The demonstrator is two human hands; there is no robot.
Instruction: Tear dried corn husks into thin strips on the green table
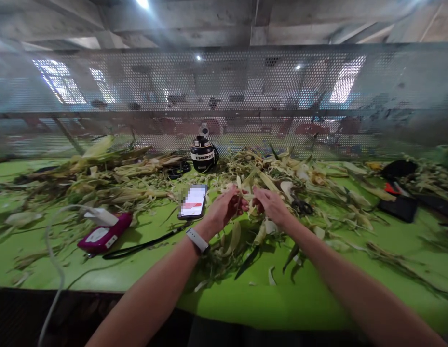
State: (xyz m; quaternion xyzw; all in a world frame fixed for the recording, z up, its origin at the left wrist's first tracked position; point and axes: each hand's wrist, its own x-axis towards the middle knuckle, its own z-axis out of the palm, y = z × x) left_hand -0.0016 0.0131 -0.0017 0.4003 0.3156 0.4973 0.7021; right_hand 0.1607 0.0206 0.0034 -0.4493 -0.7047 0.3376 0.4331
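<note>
My left hand (227, 206), with a pale watch band on its wrist, has its fingers curled around a pale strip of corn husk (245, 196). Close beside it, my right hand (270, 205) pinches the same strip from the other side. The fingertips of both hands nearly meet, and part of the strip is hidden behind them. Under and around the hands lie loose husk pieces (233, 239), some green and some dried. A smartphone (193, 201) with a lit screen rests left of my left hand.
A black jug marked ENERGY (202, 155) stands behind the hands, before a perforated metal screen (224, 96). Piled husks (111, 176) spread over the green table (281, 303). A magenta device (104, 236) with a white cable lies left; a black pouch (398, 207) lies right.
</note>
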